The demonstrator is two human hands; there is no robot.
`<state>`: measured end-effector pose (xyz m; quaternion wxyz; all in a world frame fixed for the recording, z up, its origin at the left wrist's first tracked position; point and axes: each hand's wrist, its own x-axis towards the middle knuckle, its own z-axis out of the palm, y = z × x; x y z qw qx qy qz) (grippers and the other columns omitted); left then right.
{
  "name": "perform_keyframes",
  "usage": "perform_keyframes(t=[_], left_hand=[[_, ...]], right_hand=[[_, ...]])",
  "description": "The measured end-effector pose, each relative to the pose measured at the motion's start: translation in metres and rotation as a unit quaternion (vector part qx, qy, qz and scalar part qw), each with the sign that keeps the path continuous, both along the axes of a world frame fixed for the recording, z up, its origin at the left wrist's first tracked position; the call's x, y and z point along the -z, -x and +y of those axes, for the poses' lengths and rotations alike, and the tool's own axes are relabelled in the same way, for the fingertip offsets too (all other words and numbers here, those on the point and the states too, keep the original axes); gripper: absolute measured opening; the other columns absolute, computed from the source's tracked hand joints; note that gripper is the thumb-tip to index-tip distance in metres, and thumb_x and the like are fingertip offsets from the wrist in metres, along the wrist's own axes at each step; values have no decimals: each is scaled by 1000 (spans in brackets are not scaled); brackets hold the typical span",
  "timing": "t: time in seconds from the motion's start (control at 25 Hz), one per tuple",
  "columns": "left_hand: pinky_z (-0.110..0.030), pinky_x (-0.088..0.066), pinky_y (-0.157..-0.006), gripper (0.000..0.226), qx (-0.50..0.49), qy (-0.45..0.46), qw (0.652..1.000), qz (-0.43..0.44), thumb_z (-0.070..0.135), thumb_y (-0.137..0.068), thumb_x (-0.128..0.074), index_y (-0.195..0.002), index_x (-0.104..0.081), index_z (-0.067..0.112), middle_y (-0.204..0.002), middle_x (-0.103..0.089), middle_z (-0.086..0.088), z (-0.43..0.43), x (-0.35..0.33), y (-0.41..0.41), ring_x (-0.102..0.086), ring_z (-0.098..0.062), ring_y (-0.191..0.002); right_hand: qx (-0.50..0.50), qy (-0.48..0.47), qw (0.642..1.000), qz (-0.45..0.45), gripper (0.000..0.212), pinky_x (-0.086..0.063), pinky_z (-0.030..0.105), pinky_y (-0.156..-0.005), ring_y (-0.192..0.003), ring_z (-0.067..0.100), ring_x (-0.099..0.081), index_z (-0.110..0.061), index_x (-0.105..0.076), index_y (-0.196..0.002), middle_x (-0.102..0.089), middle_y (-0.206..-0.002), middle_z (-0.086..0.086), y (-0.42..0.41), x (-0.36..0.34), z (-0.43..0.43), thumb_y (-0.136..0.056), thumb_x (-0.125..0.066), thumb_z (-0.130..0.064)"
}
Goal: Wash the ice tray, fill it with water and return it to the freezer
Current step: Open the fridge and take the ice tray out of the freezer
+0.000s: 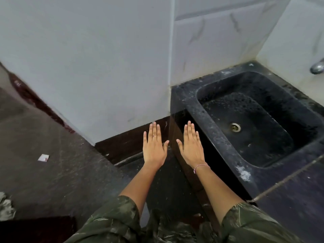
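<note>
On the grey speckled floor (43, 172) at the far left lies a small white scrap of paper (43, 157), and a crumpled grey-white bundle (6, 206) shows at the lower left edge of the view. Right of these rises a plain white wall (87, 67). In front of its dark skirting the 2 hands are held out side by side, apart from one another, palms down. The left hand (154, 146), with a ring on 1 finger, is flat with straight fingers and holds nothing. The right hand (191, 146), with a red-and-white thread bracelet at the wrist, is likewise flat and empty, in front of the near left corner of the black stone sink (206, 123). The basin holds nothing but its round metal drain (235, 127). A chrome tap (317, 67) juts in at the right edge, and no water is seen running from it.

The ice tray is not in view, and neither is the freezer. As I judge it, no step shows as done here. Fetching the tray, washing it at this sink, filling it and carrying it back to the freezer all appear to remain.
</note>
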<state>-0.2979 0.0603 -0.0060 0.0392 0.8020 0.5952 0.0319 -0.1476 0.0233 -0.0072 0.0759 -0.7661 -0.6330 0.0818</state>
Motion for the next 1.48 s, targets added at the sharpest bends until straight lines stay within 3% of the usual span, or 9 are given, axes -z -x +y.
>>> perform_keyframes(t=[0.36,0.76,1.16,1.48], left_hand=[[-42,2,-120,71,-160,14,987,-18,50,-99,-17,-148,11,8,-158,14,-9,-26,11,98,16,-21,-145],[-42,4,-120,73,-363,25,931,-26,51,-99,-19,-147,14,7,-157,19,-9,-58,9,154,18,-20,-145],[-41,5,-120,73,-541,4,841,-27,51,-98,-19,-148,10,7,-158,15,-8,-109,5,183,14,-19,-146],[-41,5,-118,73,-665,-16,747,10,53,-92,-2,-147,10,6,-158,12,-9,-192,4,190,11,-18,-146]], right_hand=[[-170,26,985,-10,69,1,36,-120,-144,18,17,-11,15,-145,21,-155,6,96,5,25,-99,-22,-47],[-399,35,916,-39,69,4,36,-120,-144,19,18,-9,11,-148,20,-155,8,178,-3,54,-100,-22,-47],[-567,29,823,-16,69,4,35,-119,-144,18,16,-7,7,-148,22,-153,7,243,-4,45,-100,-25,-44],[-697,19,717,11,68,10,31,-116,-143,17,18,-6,5,-148,17,-156,9,296,-1,-13,-99,-23,-44]])
